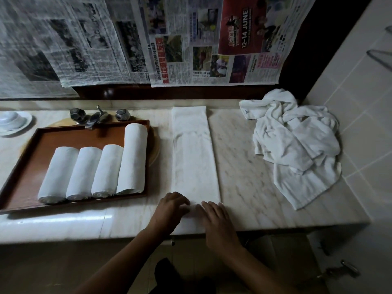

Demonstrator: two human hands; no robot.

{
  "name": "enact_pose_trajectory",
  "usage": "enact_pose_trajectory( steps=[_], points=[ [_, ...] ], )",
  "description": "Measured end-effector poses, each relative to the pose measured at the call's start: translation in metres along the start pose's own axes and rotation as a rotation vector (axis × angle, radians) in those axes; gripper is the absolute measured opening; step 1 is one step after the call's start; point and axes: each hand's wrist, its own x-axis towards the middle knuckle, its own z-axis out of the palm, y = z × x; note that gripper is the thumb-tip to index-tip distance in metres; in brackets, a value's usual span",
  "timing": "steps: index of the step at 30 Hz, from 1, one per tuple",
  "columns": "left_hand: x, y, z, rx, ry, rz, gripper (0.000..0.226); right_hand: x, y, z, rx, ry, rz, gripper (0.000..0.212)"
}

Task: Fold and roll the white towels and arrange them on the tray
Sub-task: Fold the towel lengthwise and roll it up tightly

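A white towel (193, 153) lies folded into a long narrow strip on the marble counter, running from the back wall to the front edge. My left hand (169, 211) and my right hand (216, 221) rest side by side on its near end, fingers curled over the cloth where a small roll begins. To the left, a brown wooden tray (27, 153) holds several rolled white towels (95, 172) side by side, the rightmost one longer. A crumpled heap of unfolded white towels (297, 143) lies at the counter's right end.
A faucet with two dark knobs (95, 117) stands behind the tray. A white dish (12, 123) sits at the far left. Newspaper (148, 39) covers the wall behind. A tiled wall (360, 92) closes off the right side. Bare marble (235, 158) lies between strip and heap.
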Motion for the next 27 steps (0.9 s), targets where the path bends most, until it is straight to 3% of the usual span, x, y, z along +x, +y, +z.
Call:
enact_pose_trajectory(
  steps=[3, 8, 13, 17, 19, 24, 27],
  points=[
    [-0.016, -0.004, 0.017, 0.161, 0.100, 0.176, 0.023, 0.006, 0.000, -0.001, 0.026, -0.009, 0.003, 0.075],
    [-0.031, -0.011, 0.038, 0.273, 0.001, 0.113, 0.056, 0.015, 0.003, -0.003, 0.017, -0.022, 0.016, 0.068],
    [-0.022, -0.022, 0.028, 0.265, -0.078, 0.118, 0.060, 0.026, 0.014, -0.004, -0.009, -0.025, -0.002, 0.070],
    [-0.019, -0.022, 0.013, 0.265, -0.116, 0.128, 0.076, 0.028, 0.029, -0.007, 0.072, -0.059, -0.071, 0.078],
    [-0.025, -0.021, 0.010, 0.259, -0.105, 0.127, 0.071, 0.026, 0.034, -0.007, 0.141, -0.071, -0.087, 0.085],
    [-0.043, -0.016, 0.007, 0.123, -0.130, 0.082, 0.045, 0.007, 0.041, -0.016, 0.359, -0.112, -0.009, 0.049],
    [-0.049, -0.014, 0.003, 0.010, -0.131, 0.056, 0.037, 0.000, 0.047, -0.015, 0.478, -0.100, 0.020, 0.044]
  ],
)
